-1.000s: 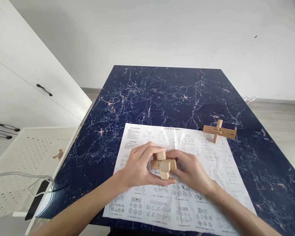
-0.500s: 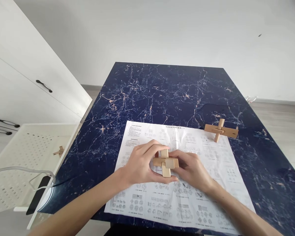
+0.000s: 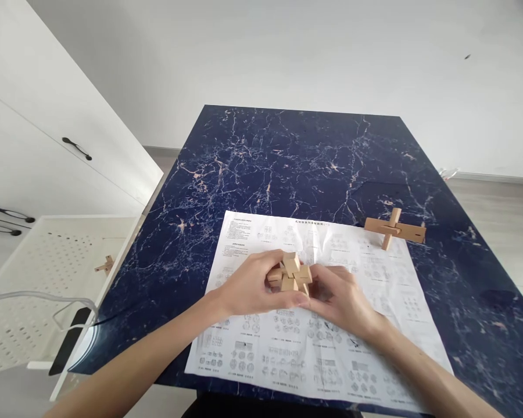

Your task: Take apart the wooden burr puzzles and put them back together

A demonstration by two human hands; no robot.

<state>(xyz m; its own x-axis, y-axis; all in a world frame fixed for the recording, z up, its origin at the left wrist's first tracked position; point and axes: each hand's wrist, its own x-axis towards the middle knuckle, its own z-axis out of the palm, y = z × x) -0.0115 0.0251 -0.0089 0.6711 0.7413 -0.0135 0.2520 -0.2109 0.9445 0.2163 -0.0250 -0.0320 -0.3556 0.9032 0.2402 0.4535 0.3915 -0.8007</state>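
Between my two hands, above a printed instruction sheet (image 3: pixel 253 360), is a wooden burr puzzle (image 3: pixel 290 275) of interlocking light-brown bars. My left hand (image 3: pixel 257 283) curls round its left side, thumb along the near edge and fingers behind. At the right end, my right hand (image 3: pixel 342 293) pinches the puzzle between thumb and fingers. The puzzle is turned so that several bar ends face up at an angle. Fingers hide parts of its sides and underside.
A second wooden cross-shaped puzzle (image 3: pixel 394 230) rests on the sheet's far right corner. The dark blue marbled table (image 3: pixel 279 157) extends beyond. At left stand a white cabinet (image 3: pixel 70 104) and a perforated white surface (image 3: pixel 30 278) carrying a small wooden piece (image 3: pixel 104 265) and a grey cable (image 3: pixel 39 297).
The wooden burr puzzle has been turned in my hands, from a flat cross facing up to a tilted view of several bar ends. Both hands still hold it.
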